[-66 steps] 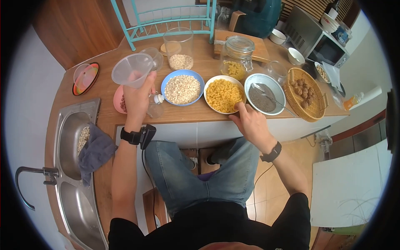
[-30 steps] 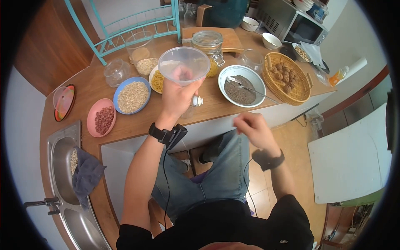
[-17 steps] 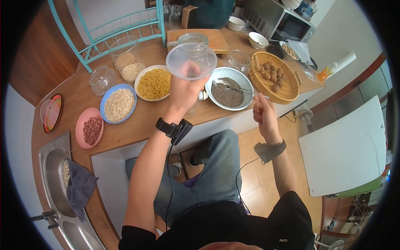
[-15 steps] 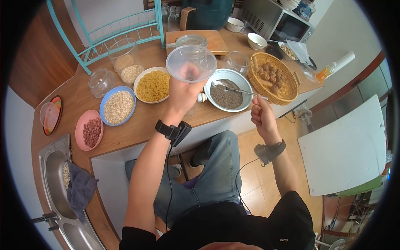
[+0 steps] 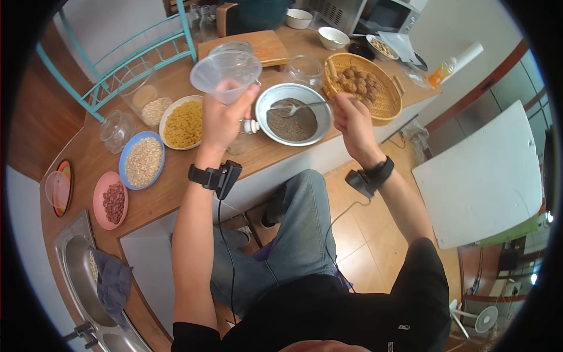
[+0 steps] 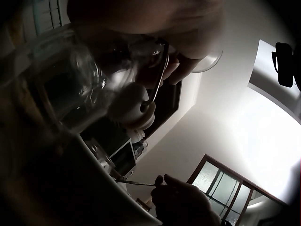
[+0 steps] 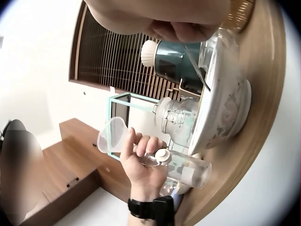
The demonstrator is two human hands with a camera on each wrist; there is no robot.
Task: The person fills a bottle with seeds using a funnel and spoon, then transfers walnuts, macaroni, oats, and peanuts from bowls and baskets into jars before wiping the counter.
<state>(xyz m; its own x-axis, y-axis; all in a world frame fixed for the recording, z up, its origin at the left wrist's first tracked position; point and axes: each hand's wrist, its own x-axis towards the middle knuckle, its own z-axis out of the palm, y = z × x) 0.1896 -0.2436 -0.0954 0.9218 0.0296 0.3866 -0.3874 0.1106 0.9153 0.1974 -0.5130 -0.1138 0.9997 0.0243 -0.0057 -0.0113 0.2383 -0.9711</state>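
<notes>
Right hand point(image 5: 353, 120) pinches spoon point(image 5: 287, 110), likely light and stiff, best held by its handle point(image 5: 314, 104) | Left hand point(image 5: 221, 124) grips funnel point(image 5: 226, 71) and bottle point(image 7: 201, 172), probably slippery, fragile

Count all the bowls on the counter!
7 in view: pink bowl near the sink, blue oat bowl next to it, white pasta bowl, seed bowl beside the basket, two white bowls at the back, filled bowl by the microwave. Others may be hidden.
</notes>
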